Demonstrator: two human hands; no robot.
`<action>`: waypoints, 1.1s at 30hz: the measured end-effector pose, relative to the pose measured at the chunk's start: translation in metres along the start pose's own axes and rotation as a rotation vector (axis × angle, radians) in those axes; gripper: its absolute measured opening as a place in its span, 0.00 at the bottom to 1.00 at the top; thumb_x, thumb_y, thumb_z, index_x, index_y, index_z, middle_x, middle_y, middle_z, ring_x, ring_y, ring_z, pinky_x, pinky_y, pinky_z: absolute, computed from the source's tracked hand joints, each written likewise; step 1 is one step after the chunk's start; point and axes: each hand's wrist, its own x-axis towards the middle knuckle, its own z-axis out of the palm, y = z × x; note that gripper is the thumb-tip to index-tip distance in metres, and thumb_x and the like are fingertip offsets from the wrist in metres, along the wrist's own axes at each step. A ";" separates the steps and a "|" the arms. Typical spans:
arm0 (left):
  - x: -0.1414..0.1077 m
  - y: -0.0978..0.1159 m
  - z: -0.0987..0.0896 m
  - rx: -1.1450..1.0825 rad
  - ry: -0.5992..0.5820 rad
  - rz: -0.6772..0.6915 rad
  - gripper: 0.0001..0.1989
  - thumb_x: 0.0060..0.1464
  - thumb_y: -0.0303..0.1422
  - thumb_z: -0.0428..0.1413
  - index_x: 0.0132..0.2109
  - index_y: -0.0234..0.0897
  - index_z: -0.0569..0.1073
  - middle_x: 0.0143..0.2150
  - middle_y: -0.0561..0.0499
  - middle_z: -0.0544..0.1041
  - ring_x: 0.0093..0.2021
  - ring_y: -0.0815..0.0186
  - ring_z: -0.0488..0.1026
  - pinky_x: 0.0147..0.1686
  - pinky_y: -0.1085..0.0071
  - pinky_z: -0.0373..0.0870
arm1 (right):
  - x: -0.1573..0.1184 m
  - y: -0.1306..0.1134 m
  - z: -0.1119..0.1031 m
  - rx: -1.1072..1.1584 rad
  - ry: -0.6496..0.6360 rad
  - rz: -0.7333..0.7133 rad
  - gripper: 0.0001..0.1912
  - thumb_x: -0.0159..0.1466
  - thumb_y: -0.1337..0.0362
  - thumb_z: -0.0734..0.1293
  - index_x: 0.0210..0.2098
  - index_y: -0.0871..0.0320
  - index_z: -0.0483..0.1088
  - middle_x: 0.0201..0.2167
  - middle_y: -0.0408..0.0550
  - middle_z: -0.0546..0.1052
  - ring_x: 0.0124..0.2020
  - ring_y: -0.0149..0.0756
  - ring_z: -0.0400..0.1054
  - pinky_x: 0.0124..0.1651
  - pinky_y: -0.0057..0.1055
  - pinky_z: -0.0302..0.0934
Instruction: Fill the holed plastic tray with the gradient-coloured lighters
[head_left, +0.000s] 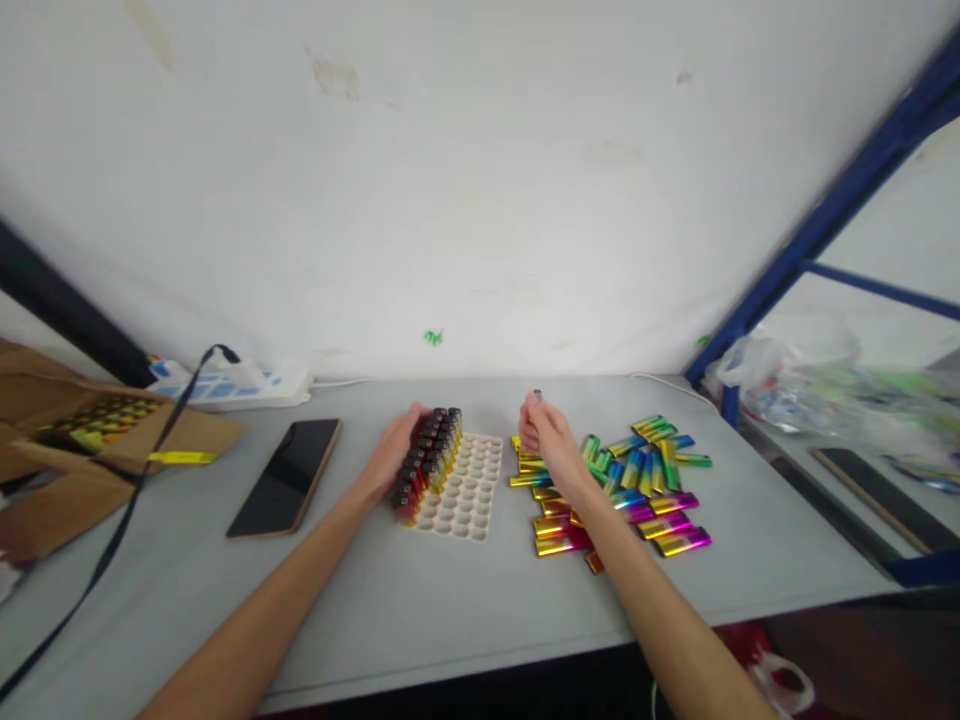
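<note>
A white tray (465, 500) with rows of round holes lies on the grey table. Several upright lighters (431, 455) with black tops fill its left rows, while the right rows of holes are bare. Along the tray's left side, my left hand (395, 450) holds it, its fingers curled around the far left corner and partly hidden by the lighters. My right hand (546, 432) is closed above the table, right of the tray. From the top of that fist pokes the dark tip of a lighter (537, 393). Below and right of it lies a loose pile of shiny multicoloured lighters (645, 475).
A dark phone (286, 478) lies left of the tray. Farther left are an open cardboard box (135, 440) with lighters inside, a black strap (142, 475) and a white power strip (262, 388). Blue frame posts (825, 220) and plastic bags (840, 395) stand at right.
</note>
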 end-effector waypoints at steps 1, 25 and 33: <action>0.000 0.000 0.000 -0.008 0.000 -0.003 0.32 0.52 0.60 0.57 0.43 0.35 0.81 0.44 0.43 0.85 0.52 0.49 0.78 0.56 0.57 0.71 | -0.004 0.005 0.006 -0.059 0.016 -0.008 0.30 0.64 0.33 0.62 0.26 0.53 0.55 0.20 0.34 0.52 0.20 0.27 0.46 0.22 0.26 0.44; 0.000 -0.003 0.002 -0.035 -0.033 0.026 0.32 0.55 0.60 0.55 0.43 0.34 0.79 0.45 0.43 0.84 0.50 0.52 0.78 0.58 0.58 0.68 | -0.026 0.017 0.017 -0.510 -0.038 -0.168 0.19 0.73 0.47 0.58 0.32 0.53 0.60 0.24 0.36 0.64 0.27 0.32 0.61 0.32 0.28 0.55; -0.005 0.003 0.003 -0.020 -0.047 0.051 0.33 0.55 0.61 0.53 0.43 0.33 0.80 0.44 0.42 0.84 0.51 0.51 0.78 0.56 0.58 0.68 | -0.037 0.001 0.030 -0.842 -0.200 -0.443 0.17 0.73 0.52 0.62 0.33 0.55 0.70 0.33 0.48 0.74 0.38 0.39 0.70 0.44 0.34 0.62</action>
